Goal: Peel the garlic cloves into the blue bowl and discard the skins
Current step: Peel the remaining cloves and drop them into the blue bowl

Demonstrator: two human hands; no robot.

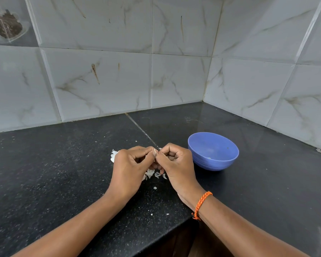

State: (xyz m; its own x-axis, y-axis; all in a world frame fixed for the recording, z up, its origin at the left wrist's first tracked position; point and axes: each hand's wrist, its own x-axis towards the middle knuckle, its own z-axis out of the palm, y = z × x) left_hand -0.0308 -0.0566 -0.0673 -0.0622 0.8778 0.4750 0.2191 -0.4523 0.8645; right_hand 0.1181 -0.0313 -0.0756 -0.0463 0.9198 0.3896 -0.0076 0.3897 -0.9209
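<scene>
a single head-worn wide-angle view looks forward and down from close above the black counter point(44, 173), facing its tiled corner point(203, 101), with both forearms reaching in from the bottom edge.

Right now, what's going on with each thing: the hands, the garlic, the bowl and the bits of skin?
Left hand: fingers curled, pinching the garlic clove.
Right hand: fingers curled, pinching the same clove.
Garlic clove: held between both hands, mostly hidden.
Blue bowl: upright on the counter, nearly empty.
Garlic skins: loose on the counter under the hands.
Orange wristband: around the right wrist.
</scene>
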